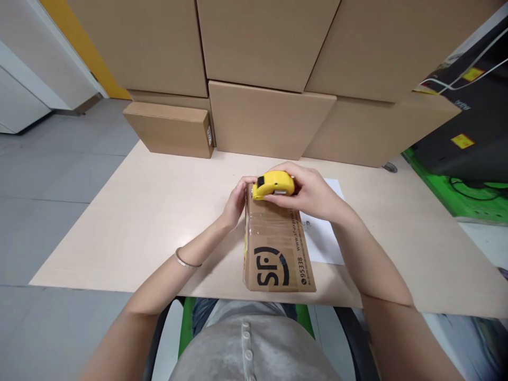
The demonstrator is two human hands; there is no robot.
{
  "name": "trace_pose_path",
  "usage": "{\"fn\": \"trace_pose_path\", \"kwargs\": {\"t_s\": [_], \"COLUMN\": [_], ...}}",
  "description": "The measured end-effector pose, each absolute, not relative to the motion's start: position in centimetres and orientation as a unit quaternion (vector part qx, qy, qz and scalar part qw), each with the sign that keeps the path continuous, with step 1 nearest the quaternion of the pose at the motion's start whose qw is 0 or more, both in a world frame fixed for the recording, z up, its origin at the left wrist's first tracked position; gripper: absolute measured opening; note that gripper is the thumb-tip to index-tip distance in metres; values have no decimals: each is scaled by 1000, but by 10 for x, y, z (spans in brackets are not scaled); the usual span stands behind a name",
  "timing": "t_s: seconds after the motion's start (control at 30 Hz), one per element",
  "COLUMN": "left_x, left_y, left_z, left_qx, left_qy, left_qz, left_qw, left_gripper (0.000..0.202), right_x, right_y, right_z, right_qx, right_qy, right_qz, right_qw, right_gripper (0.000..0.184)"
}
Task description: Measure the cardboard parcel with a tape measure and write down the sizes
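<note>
A small brown cardboard parcel with black printed lettering and clear tape along its top lies on the pale wooden table. My right hand is closed around a yellow tape dispenser that rests on the parcel's far end. My left hand presses its fingers against the parcel's far left corner, close to the dispenser. A thin bracelet circles my left wrist.
A white sheet of paper lies under the parcel's right side. Large cardboard boxes are stacked along the table's back, with a smaller box at the left. A black carton and green surface sit at right. Grey floor lies left.
</note>
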State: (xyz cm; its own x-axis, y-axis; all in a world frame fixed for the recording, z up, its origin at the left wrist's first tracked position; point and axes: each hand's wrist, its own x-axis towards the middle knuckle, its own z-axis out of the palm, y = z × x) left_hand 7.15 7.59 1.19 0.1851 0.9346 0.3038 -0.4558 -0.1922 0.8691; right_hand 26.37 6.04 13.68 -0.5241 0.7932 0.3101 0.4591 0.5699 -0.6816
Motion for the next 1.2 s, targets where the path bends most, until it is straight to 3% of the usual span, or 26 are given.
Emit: {"fn": "trace_pose_path", "kwargs": {"t_s": [0.2, 0.6, 1.2], "left_x": [74, 68, 71], "left_y": [77, 70, 67], "left_z": [11, 19, 22], "left_qx": [482, 551, 536], "left_qy": [256, 257, 282], "left_qz": [591, 541, 547], "left_qw": [594, 581, 579], "left_gripper": [46, 34, 35], "right_x": [255, 357, 347], "right_y": [64, 24, 33], "right_z": [143, 130, 149], "right_qx": [-360, -516, -493], "right_qy": [-863, -769, -794], "right_qz": [256, 255, 248], "right_qw": [244, 277, 254], "right_gripper": [28, 30, 31]}}
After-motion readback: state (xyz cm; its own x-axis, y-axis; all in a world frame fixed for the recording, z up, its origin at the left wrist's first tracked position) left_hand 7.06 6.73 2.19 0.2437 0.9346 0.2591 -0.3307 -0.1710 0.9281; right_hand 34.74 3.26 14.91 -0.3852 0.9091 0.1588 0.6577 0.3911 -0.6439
